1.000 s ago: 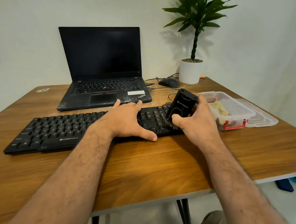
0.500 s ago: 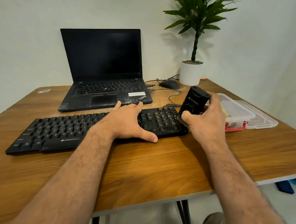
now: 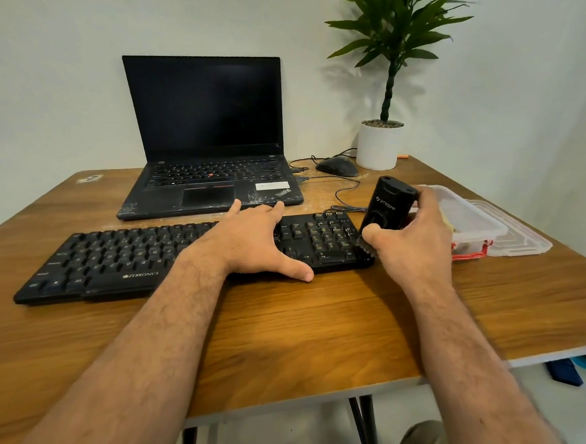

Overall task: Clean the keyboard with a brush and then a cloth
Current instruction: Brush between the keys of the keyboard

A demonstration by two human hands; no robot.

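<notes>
The keyboard stays pinned under our flat, spread left hand while our right hand, fingers wrapped round the black brush, has swept it off the number pad to the right edge, so brushing continues.

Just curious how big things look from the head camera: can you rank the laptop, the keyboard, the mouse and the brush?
1. Laptop, with its open screen.
2. Keyboard, wider but flatter.
3. Brush, though it sits nearer the camera.
4. Mouse, farther back, so this order is unsure.

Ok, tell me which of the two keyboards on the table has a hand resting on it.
The separate black Zebronics keyboard nearest the person: the left hand lies flat across it. The black laptop behind goes untouched.
</notes>
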